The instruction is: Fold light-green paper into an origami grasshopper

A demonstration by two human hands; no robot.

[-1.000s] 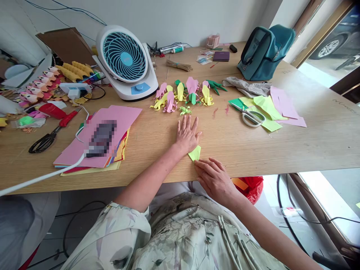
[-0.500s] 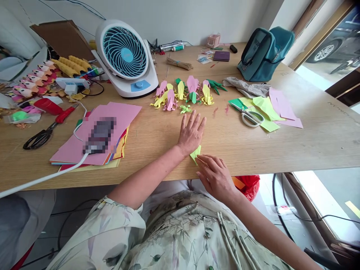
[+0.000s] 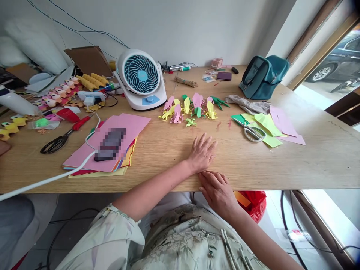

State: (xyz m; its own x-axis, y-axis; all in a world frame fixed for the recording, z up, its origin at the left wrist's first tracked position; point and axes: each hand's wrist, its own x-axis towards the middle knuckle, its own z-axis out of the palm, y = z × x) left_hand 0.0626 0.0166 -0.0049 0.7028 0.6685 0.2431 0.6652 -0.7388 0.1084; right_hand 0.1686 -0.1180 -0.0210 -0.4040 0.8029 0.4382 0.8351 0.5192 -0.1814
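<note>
My left hand lies palm down on the wooden table near its front edge, fingers spread. Just below it rests my right hand, its fingers lying flat side by side and touching the heel of the left hand. No paper shows around the hands; anything beneath them is hidden. Beyond my fingers sits a small light-green folded paper figure. Behind that stands a cluster of folded paper figures, among them a pink one, a yellow one and a green piece.
White-handled scissors lie on green paper sheets to the right. At left are stacked pink paper, a blurred-out device with a white cable, and red-and-black scissors. A fan and teal bag stand behind.
The view has tilted up and shifted left. My hands have come together; the light-green paper seen under them before is now covered.
</note>
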